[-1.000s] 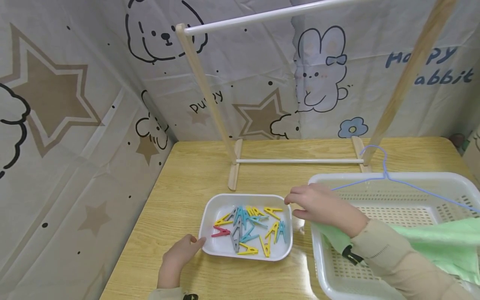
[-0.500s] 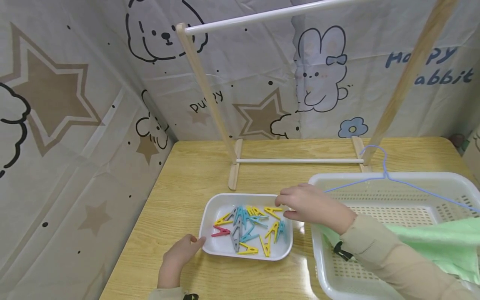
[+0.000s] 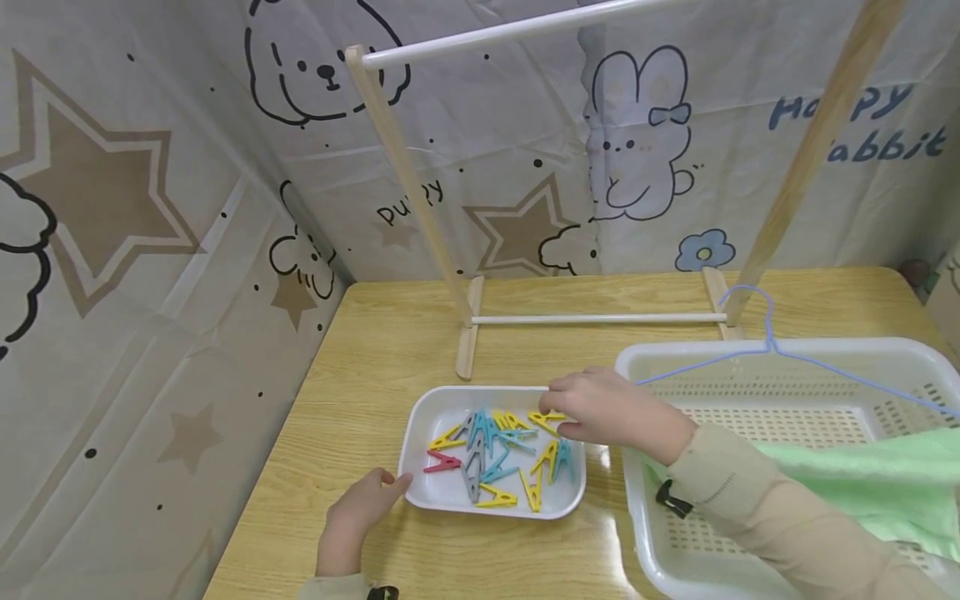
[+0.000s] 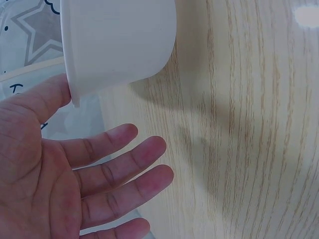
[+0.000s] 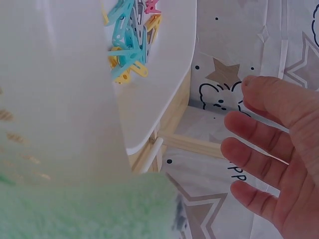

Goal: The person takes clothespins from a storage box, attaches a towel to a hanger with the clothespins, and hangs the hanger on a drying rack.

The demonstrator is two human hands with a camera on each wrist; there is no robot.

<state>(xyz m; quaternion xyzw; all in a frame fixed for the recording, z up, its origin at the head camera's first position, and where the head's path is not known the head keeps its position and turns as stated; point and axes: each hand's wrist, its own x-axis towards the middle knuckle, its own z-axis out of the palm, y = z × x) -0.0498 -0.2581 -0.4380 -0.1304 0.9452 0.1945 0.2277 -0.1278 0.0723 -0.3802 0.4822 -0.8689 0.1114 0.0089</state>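
Note:
A white plastic tray on the wooden table bears several clothespins, blue, yellow, grey and one red clothespin. At its near left corner is my left hand, the thumb touching the tray wall; in the left wrist view the other fingers spread loosely below the rim. My right hand hovers over the far right corner, partly covering a yellow clothespin. Its fingers are slightly bent with nothing between them in the right wrist view, where blue clothespins lie in the tray to their left.
Right of the tray stands a white perforated basket with a light green cloth in it. A blue hanger lies across the basket. Behind them rises a wooden rack with a white top bar and low bar.
My right hand has moved left from beside the tray's right rim to over its far right corner. The left hand and the clothespins have stayed put.

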